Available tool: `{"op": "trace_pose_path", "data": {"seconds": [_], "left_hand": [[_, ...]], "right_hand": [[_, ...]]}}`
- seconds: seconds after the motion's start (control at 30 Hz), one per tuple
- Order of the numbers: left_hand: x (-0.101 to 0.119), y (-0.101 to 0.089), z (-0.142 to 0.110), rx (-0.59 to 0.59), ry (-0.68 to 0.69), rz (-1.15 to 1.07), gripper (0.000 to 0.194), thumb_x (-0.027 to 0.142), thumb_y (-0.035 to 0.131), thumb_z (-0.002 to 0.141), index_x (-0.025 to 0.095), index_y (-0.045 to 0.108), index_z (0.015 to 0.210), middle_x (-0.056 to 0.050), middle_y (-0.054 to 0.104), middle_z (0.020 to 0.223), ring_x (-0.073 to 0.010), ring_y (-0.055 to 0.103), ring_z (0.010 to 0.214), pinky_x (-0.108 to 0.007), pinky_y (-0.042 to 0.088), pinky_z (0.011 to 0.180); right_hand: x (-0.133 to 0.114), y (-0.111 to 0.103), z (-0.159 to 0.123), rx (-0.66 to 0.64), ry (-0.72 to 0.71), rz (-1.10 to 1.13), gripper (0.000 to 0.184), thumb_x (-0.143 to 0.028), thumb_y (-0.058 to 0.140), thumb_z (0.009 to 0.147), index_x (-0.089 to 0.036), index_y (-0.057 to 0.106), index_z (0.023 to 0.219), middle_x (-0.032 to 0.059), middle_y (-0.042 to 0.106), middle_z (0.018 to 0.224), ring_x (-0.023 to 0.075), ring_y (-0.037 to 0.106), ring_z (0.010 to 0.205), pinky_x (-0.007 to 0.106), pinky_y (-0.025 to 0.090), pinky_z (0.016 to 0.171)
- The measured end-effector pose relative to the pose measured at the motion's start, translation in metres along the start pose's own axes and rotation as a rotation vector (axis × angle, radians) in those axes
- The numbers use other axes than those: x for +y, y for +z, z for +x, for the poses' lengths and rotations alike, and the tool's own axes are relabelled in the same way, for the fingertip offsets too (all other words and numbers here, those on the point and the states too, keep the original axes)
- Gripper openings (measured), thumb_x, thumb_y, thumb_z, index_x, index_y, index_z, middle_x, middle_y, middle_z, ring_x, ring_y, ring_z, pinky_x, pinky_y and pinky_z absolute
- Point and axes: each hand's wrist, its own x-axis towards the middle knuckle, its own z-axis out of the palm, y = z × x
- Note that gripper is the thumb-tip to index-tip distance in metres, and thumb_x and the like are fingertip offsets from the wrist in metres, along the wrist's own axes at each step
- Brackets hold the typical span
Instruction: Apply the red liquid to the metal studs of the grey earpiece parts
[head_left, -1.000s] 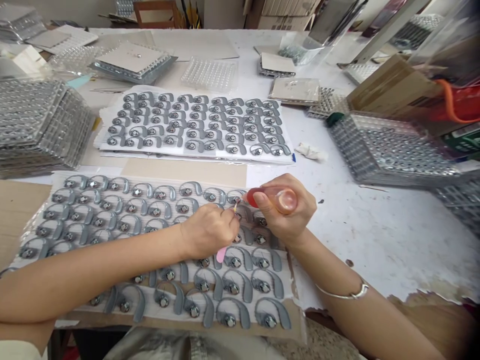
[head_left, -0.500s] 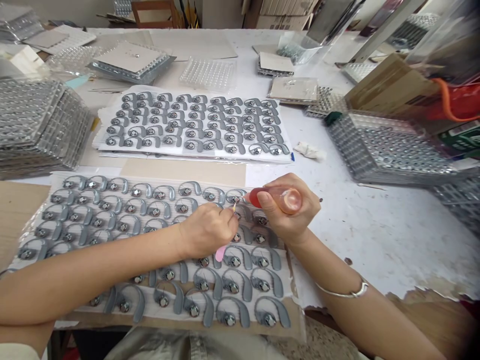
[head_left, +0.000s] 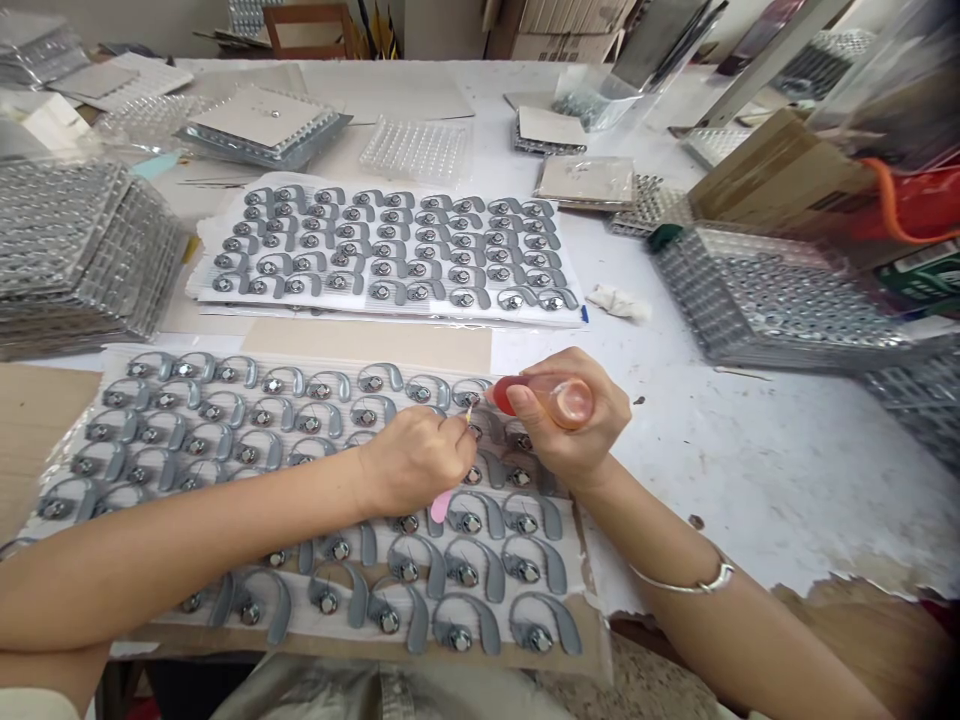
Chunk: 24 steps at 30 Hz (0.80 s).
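Note:
My left hand (head_left: 420, 460) is closed around a slim tool with a flat pink end (head_left: 441, 506) and a pale, thin tip; its exact kind is unclear. In my right hand (head_left: 581, 430) is a small squeeze bottle (head_left: 551, 396), translucent orange with a red front part. Its nozzle points left, close to the tool's tip, over a grey hook-shaped piece (head_left: 472, 388) with a faceted shiny stone. Rows of such pieces lie on a white ribbed sheet (head_left: 397, 372) under both hands. My left forearm hides some of them.
Behind is a second sheet of similar grey pieces (head_left: 386, 240). Stacked clear trays stand at left (head_left: 67, 250) and right (head_left: 780, 290). A crumpled white tissue (head_left: 619, 302) lies right of the far sheet. Cardboard-topped packs (head_left: 585, 180) and an empty-looking clear tray (head_left: 416, 148) sit farther back.
My right hand and the squeeze bottle have shifted very slightly left. My left hand stays almost still with the pink-ended tool.

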Motion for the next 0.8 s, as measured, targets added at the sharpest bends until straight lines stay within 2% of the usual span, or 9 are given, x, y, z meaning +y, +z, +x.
{"op": "trace_pose_path", "data": {"seconds": [0.13,0.27,0.53,0.8], "left_hand": [[0.000,0.000,-0.001,0.038,-0.013,0.012,0.018,0.005,0.044,0.087,0.008,0.061,0.082,-0.013,0.068,0.079,-0.0225,0.069,0.070,-0.034,0.059,0.059],[-0.003,0.000,-0.001,0.026,-0.043,-0.013,0.016,0.008,0.045,0.088,0.010,0.059,0.080,-0.012,0.068,0.081,-0.0214,0.069,0.071,-0.033,0.059,0.060],[-0.008,-0.004,-0.001,-0.057,-0.116,-0.121,0.011,0.011,0.050,0.086,0.012,0.061,0.084,-0.011,0.068,0.081,-0.0192,0.068,0.072,-0.031,0.059,0.065],[-0.012,-0.004,0.000,-0.049,-0.205,-0.223,0.014,0.011,0.053,0.082,0.013,0.065,0.088,-0.009,0.070,0.081,-0.0204,0.070,0.072,-0.029,0.057,0.062]], "right_hand": [[0.000,0.000,0.001,-0.005,-0.064,0.027,0.015,-0.025,0.072,0.080,-0.018,0.059,0.080,0.0007,0.061,0.068,0.0145,0.055,0.058,0.029,0.047,0.055],[0.000,-0.001,0.000,-0.014,-0.098,0.026,0.015,-0.022,0.073,0.080,-0.018,0.059,0.081,0.0010,0.061,0.068,0.0148,0.054,0.059,0.028,0.046,0.054],[-0.001,-0.003,-0.001,-0.023,-0.102,0.027,0.015,-0.021,0.072,0.080,-0.018,0.058,0.080,0.0013,0.060,0.069,0.0144,0.053,0.059,0.028,0.045,0.055],[-0.002,-0.004,-0.001,-0.026,-0.100,0.026,0.014,-0.021,0.072,0.080,-0.018,0.059,0.078,0.0010,0.060,0.068,0.0140,0.053,0.058,0.028,0.046,0.054]]}}
